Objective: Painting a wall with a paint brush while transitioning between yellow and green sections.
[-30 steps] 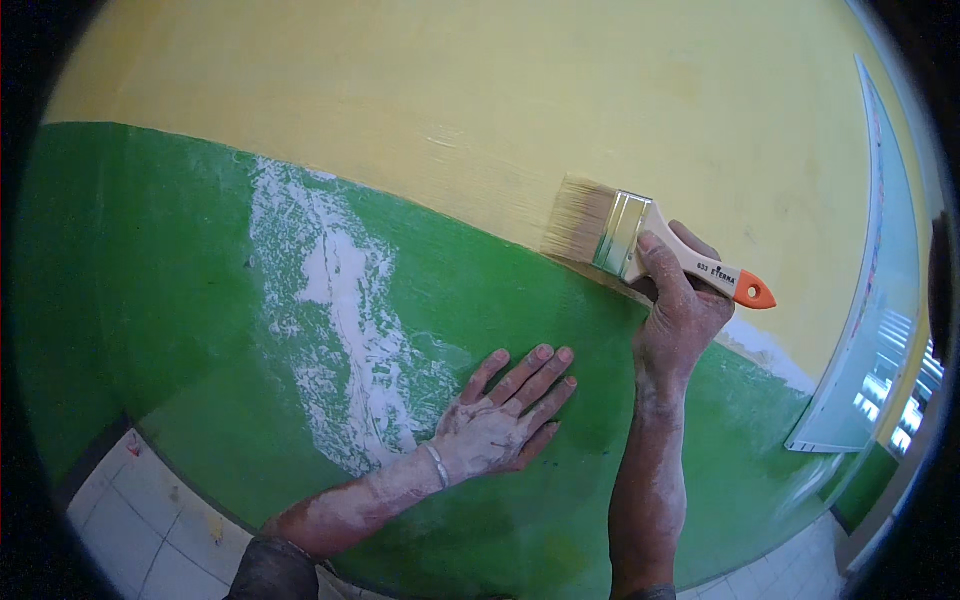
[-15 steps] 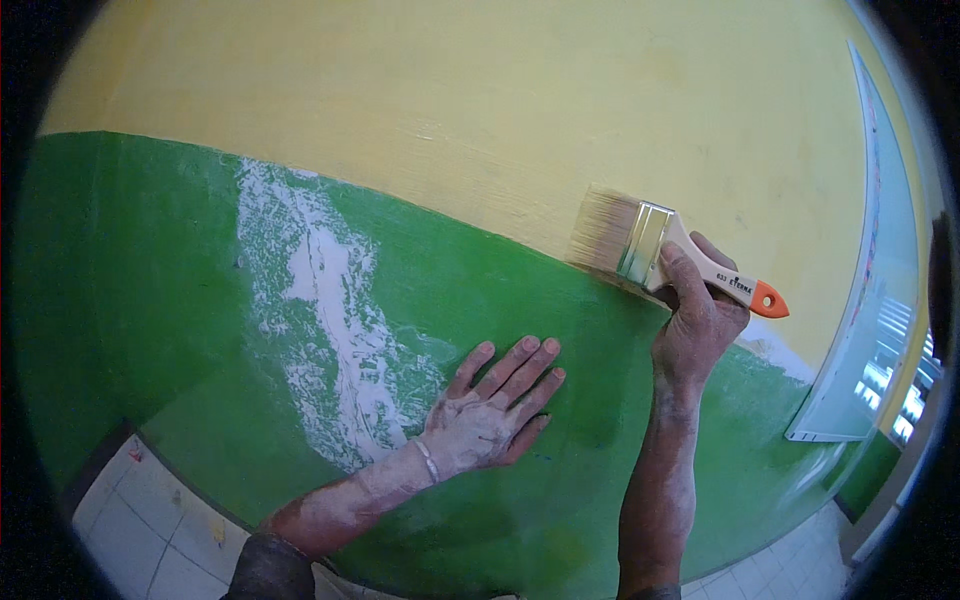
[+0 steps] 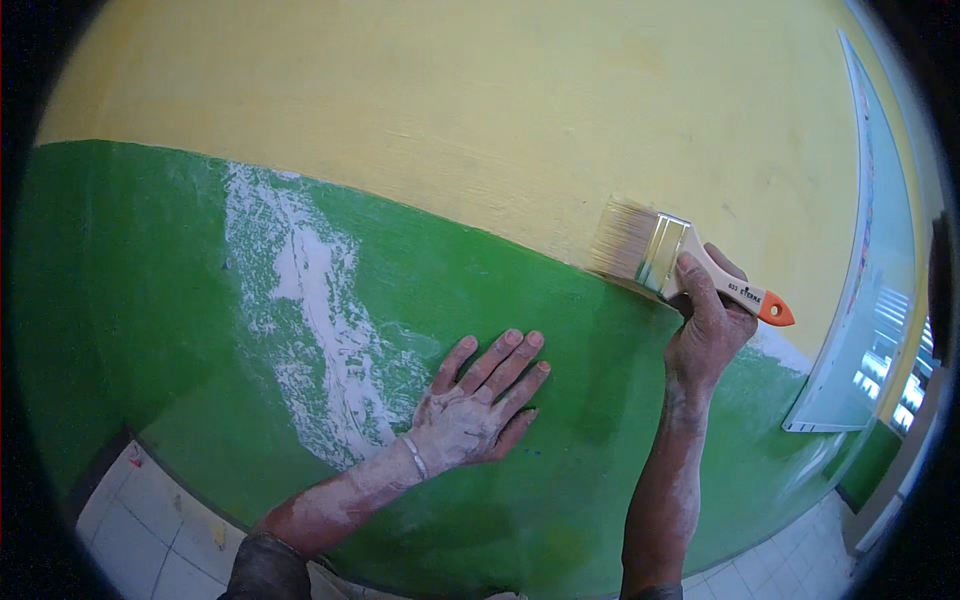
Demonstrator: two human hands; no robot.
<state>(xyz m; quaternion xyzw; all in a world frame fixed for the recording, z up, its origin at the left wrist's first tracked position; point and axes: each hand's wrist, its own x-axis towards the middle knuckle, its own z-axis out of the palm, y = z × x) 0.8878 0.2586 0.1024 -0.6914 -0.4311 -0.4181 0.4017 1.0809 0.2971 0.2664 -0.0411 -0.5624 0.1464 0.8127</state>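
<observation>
My right hand is closed round the pale handle of a wide paintbrush with a metal band and an orange handle tip. Its light bristles point left, lying over the yellow upper wall just above the line where green paint begins. Dusted with white powder, my left hand lies flat with spread fingers against the green lower wall. Beside that hand runs a rough white patch of filler, slanting down from the colour line.
A whiteboard with a pale frame hangs on the right, reflecting bright windows. Below its left side a smaller white patch marks the wall. White floor tiles show along the bottom at both sides.
The paintbrush and my right hand have shifted slightly right and a little down along the colour line. My left hand stays flat on the wall; the whole view has moved a little.
</observation>
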